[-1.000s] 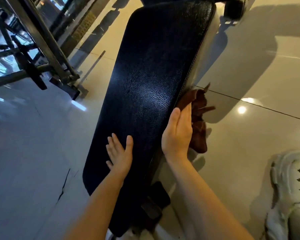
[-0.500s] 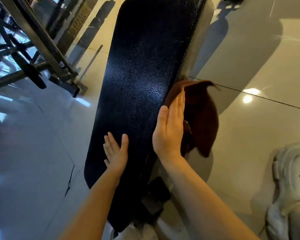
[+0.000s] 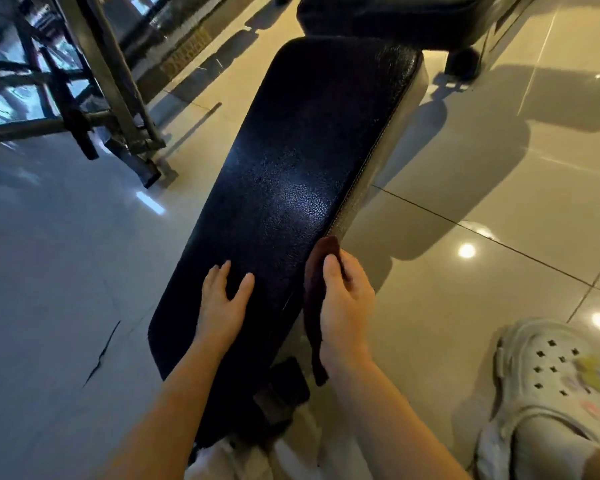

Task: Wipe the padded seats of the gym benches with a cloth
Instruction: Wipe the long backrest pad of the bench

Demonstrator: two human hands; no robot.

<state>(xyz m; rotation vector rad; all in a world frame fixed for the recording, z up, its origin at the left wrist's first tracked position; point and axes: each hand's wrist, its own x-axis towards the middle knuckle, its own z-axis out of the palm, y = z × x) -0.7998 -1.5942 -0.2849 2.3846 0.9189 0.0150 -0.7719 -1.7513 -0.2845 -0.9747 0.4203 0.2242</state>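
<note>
A long black padded bench seat (image 3: 291, 174) runs away from me up the middle of the head view. My left hand (image 3: 224, 299) lies flat on its near end with fingers spread. At the seat's right edge, my right hand (image 3: 345, 299) grips a dark brown cloth (image 3: 314, 306), thumb on top. The cloth is bunched against the side of the pad and hangs down below my palm. A second black pad (image 3: 395, 19) sits beyond the far end of the seat.
A dark metal rack frame (image 3: 94, 98) stands on the floor to the left. Glossy tiled floor (image 3: 482, 209) surrounds the bench, with a crack (image 3: 101, 351) at the left. My white clog (image 3: 548, 386) is at the lower right. The bench's base (image 3: 284, 389) shows beneath the near end.
My right hand has gone from flat against the seat's side to gripping the cloth, which is now gathered up instead of spread out. The view has tilted up, showing the seat's far end.
</note>
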